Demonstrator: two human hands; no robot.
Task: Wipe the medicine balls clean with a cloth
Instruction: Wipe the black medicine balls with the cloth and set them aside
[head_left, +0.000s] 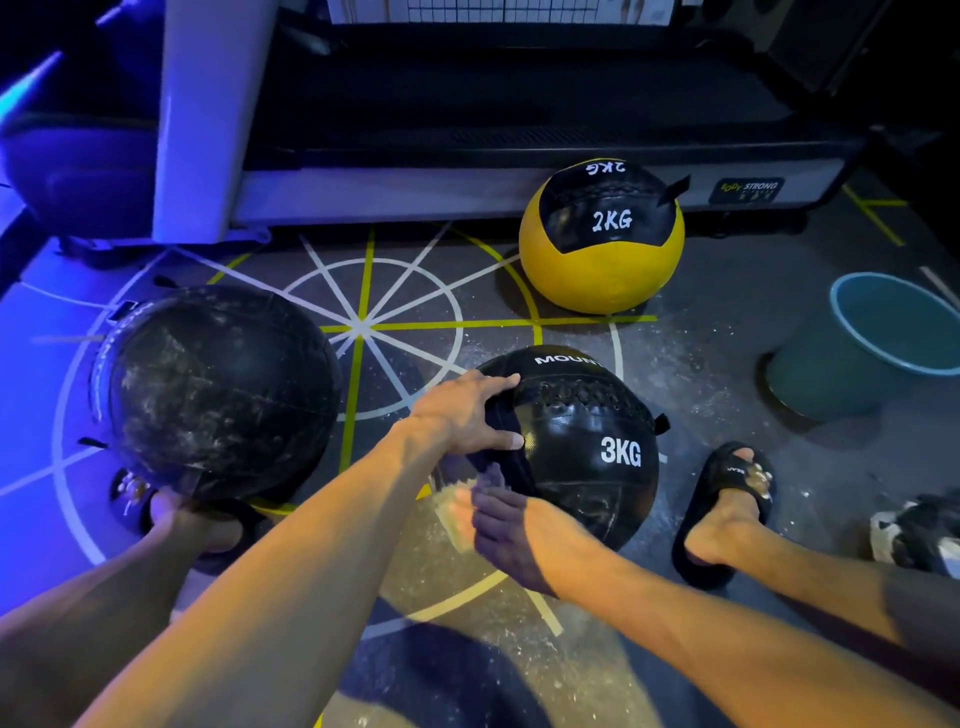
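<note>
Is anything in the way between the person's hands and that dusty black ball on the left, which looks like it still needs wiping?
Nothing visible blocks it. The left hand and right hand hold a dark cloth on the 3KG ball. Between them and the dusty ball lies only bare marked floor; a knee and sandalled foot sit just below it.

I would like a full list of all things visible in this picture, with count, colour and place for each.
3KG ball: one, black, floor centre, under both hands.
dusty ball: one, black with white smears, floor left.
2KG ball: one, yellow and black, beside the treadmill.
cloth: one, dark, on the 3KG ball's left side.
bucket: one, teal, floor right.
treadmill: one, black and grey, at the back.
bag: one, white and black, right edge.
slippers: two, black, on the feet.
left hand: holds the cloth on the ball.
right hand: touches the cloth's lower end.
</note>
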